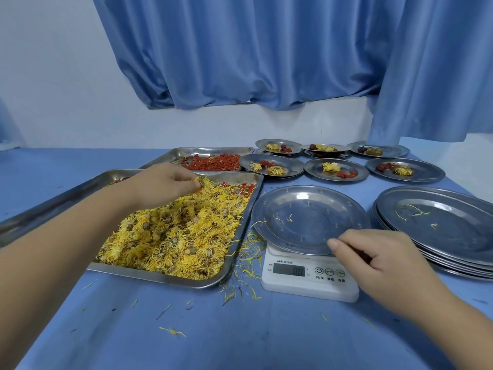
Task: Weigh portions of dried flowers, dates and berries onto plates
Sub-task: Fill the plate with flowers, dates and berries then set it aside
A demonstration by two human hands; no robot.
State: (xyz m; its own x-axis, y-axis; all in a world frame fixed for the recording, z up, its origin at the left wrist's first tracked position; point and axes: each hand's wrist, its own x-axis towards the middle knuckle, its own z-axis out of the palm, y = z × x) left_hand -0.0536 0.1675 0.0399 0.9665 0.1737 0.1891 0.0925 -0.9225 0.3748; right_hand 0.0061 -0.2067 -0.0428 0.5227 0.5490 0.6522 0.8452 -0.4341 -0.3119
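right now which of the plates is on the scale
The nearly bare plate the right hand grips, atop the white scale; the others sit on the table.

Plain white painted wall [53, 76] across back, softly lit, faint blue cast. Glossy blue pleated fabric curtain [240, 49] hangs over upper middle, hem bunched just above white ledge [320, 113]. Second blue curtain panel [440, 76] at right drops lower, near tabletop. Sliver of blue fabric [5, 124] at far left edge. Blue cloth-covered table [186, 329] fills foreground, meets wall.
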